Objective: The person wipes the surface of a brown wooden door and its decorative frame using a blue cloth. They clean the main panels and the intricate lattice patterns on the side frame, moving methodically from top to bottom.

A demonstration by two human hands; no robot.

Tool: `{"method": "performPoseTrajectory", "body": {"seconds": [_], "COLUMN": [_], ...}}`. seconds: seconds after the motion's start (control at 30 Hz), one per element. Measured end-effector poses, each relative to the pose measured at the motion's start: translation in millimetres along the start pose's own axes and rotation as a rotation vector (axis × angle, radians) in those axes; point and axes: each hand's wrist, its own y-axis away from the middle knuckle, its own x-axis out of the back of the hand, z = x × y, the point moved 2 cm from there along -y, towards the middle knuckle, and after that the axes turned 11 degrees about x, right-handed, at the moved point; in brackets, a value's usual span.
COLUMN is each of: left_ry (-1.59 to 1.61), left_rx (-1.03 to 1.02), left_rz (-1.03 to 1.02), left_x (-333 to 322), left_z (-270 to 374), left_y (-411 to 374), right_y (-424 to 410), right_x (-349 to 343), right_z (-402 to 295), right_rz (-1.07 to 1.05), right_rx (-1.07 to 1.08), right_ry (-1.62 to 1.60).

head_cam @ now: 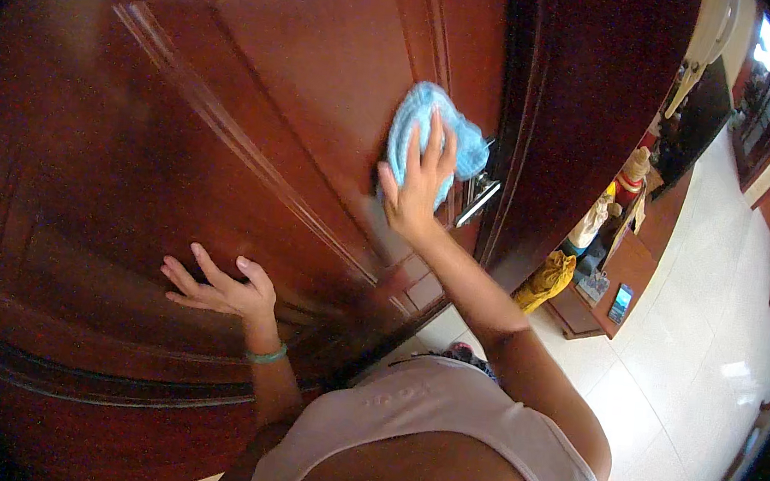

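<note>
A light blue cloth [411, 114] lies under my right hand [421, 188], pressed to the reddish-brown panelled wooden door [317, 81]. The fingers are spread over the cloth, and part of it bunches out to their right, close to the metal door handle [479, 202]. Further down on the left, my left hand [224, 291] is held with its fingers apart and nothing in it. It is near the door's lower panel; whether it touches the wood I cannot tell. A green bracelet [267, 354] circles that wrist.
The dark door frame [567, 84] rises to the right of the handle. Beyond it stands a low wooden cabinet [639, 272] bearing a phone [621, 303] and several other items. A yellow bag [548, 280] is beside the cabinet. Pale tiles [665, 365] cover the floor.
</note>
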Motion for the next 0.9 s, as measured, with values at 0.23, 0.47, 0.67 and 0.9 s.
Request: {"method": "performPoseTrajectory", "body": {"seconds": [0.23, 0.47, 0.67, 0.9], "left_ry": [-0.018, -0.028, -0.033, -0.001], "left_rx": [-0.014, -0.022, -0.034, -0.031], "left_rz": [0.007, 0.010, 0.042, 0.012], "left_x": [0, 0, 0, 1], "left_z": [-3, -4, -10, -6], "left_y": [3, 1, 2, -6], "right_y": [25, 67, -9, 5], "right_x": [-17, -19, 3, 1], "right_z": [19, 26, 68, 65], "right_rz": [0.148, 0.010, -0.073, 0.041], "right_rx": [-0.095, -0.238, -0.347, -0.371], "right_ry": [-0.038, 0.096, 0.423, 0.239]}}
